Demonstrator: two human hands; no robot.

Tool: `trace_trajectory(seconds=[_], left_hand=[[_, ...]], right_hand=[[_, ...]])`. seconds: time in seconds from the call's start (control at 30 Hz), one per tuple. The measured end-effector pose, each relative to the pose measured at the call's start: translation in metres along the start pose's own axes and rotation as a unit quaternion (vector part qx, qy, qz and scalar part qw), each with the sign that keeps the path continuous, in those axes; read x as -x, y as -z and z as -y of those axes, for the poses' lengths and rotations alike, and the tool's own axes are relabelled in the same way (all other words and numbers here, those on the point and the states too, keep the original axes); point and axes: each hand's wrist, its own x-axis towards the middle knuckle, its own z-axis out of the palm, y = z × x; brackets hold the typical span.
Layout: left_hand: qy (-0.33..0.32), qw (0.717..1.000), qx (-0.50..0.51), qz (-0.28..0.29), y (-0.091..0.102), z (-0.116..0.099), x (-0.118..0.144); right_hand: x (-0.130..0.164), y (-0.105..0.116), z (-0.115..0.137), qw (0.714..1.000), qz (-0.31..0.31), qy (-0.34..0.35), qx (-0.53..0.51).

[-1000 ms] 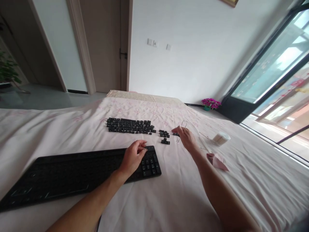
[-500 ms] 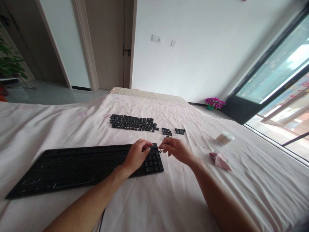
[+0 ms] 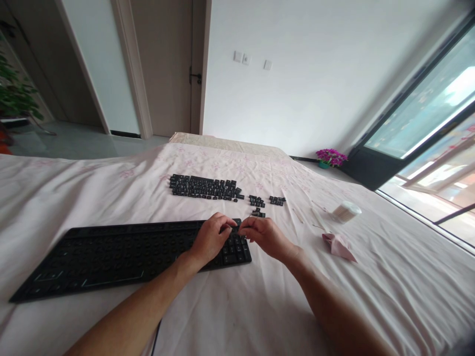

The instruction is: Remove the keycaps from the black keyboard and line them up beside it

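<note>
Here, in the head view, the keyboard (image 3: 129, 249) lies flat on the bed (image 3: 260, 306), its long side toward the person, so both hands can work at its right end. Most of its sockets look bare, which fits the pulled keycaps (image 3: 204, 188) laid in tidy rows beyond the keyboard, with two smaller clusters (image 3: 267, 201) to their right. They appear kept in order rather than heaped.

The left hand (image 3: 210, 240) rests on the keyboard's right part, fingers curled and pinched toward the top edge of the number pad. The right hand (image 3: 265, 237) meets it there, fingertips drawn together as if gripping something thin. What it holds is too small to make out, so whether either hand truly grasps anything cannot be told.

Right of the keyboard lie a pink cloth (image 3: 337, 246) and a round tub of swabs (image 3: 345, 211).
</note>
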Motion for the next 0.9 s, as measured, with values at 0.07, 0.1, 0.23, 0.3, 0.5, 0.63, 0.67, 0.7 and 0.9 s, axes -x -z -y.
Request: trace_trajectory(seconds=[0.07,0.1,0.23,0.3,0.5,0.63,0.67,0.7,0.9], left_hand=[[-0.005,1.000,-0.007,0.003,0.000,0.000,0.000],[-0.008,1.000,-0.010,0.006,0.000,0.000,0.000],[-0.013,1.000,-0.021,0.013,-0.001,-0.001,0.001],[-0.016,0.999,-0.029,0.014,-0.002,-0.001,0.002],[-0.030,0.997,-0.069,0.018,-0.004,0.001,0.003],[-0.047,0.993,-0.102,0.047,-0.005,-0.004,0.003],[-0.051,0.991,-0.114,0.056,-0.005,-0.005,0.003],[-0.051,0.989,-0.128,0.062,-0.006,-0.007,0.002],[-0.030,0.983,-0.175,0.051,-0.013,-0.013,-0.002]], right_hand=[[0.000,-0.002,0.001,0.999,-0.002,0.028,0.021],[0.000,-0.001,0.000,0.999,0.000,0.035,0.027],[-0.002,0.004,-0.006,1.000,0.006,0.010,0.008],[-0.003,0.006,-0.007,1.000,0.008,-0.003,-0.006],[0.001,-0.001,-0.005,0.998,-0.002,0.053,0.041],[0.000,-0.005,-0.013,0.999,-0.027,0.028,0.027],[0.000,-0.006,-0.016,0.999,-0.032,0.026,0.022],[0.000,-0.007,-0.018,0.999,-0.035,0.031,0.022],[-0.001,-0.013,-0.025,0.987,-0.042,0.136,0.080]])
